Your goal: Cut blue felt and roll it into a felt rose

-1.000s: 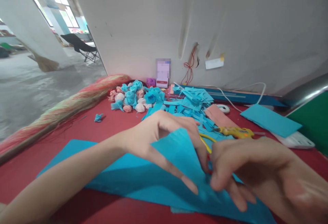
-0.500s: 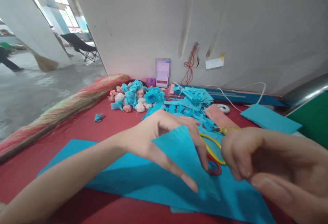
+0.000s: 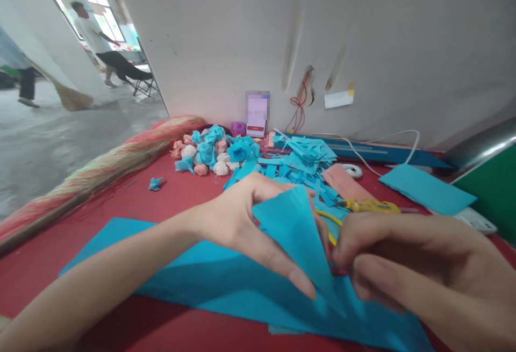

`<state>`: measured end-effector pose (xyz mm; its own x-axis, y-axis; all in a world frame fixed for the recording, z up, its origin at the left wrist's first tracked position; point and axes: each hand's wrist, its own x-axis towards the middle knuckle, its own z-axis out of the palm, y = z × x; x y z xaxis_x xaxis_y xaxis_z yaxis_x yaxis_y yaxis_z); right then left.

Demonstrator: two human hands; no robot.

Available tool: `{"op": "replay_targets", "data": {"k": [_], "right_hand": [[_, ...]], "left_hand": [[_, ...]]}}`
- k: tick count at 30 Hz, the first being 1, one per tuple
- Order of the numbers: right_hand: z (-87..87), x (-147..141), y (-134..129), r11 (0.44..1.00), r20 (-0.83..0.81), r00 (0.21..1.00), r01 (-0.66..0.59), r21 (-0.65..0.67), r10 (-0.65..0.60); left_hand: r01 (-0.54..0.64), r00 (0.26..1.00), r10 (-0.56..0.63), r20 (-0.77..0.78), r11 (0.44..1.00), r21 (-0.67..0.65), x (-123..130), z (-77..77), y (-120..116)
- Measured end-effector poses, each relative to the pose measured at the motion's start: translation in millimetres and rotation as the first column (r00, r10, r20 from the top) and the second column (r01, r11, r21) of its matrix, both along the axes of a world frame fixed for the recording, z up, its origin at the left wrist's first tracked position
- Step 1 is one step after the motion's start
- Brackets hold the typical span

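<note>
My left hand (image 3: 237, 223) reaches across from the left, with a pointed piece of blue crepe paper (image 3: 294, 228) between its thumb and fingers. Close to the paper's right side, my right hand (image 3: 427, 260) has its fingers curled and pinched; whatever is in the pinch is hidden. Beneath both hands lies a large blue crepe paper sheet (image 3: 193, 282). A yellow scissor handle (image 3: 330, 223) shows between the hands, mostly covered by them.
Paper flowers (image 3: 205, 153) in blue, pink and white are heaped at the back, beside cut blue strips (image 3: 300, 161). A phone (image 3: 256, 115) leans on the wall. A yellow-handled tool (image 3: 371, 206) lies behind my right hand. Two people walk in the left background.
My right hand has moved left, closer to the paper in my left hand. That paper has shifted slightly right and up. A person has come into view near the chair.
</note>
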<state>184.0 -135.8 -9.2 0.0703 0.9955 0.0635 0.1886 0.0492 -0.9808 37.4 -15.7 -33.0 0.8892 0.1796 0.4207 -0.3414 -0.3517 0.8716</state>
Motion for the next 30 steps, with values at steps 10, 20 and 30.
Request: {"op": "replay_targets", "data": {"k": [10,20,30], "right_hand": [[-12.6,11,11,0.943,-0.433,0.895,-0.229,-0.242,0.106],[-1.7,-2,6,0.955,-0.406,0.911,-0.058,-0.291,-0.068],[-10.8,2,15,0.985,-0.390,0.919,-0.004,-0.175,-0.066]], "left_hand": [[-0.031,0.998,0.038,0.050,0.990,-0.137,0,-3.4,-6],[-0.028,0.997,0.035,0.065,0.994,-0.104,0,-7.2,-6],[-0.009,0.999,0.014,0.040,0.993,-0.118,7,-8.1,-1]]}}
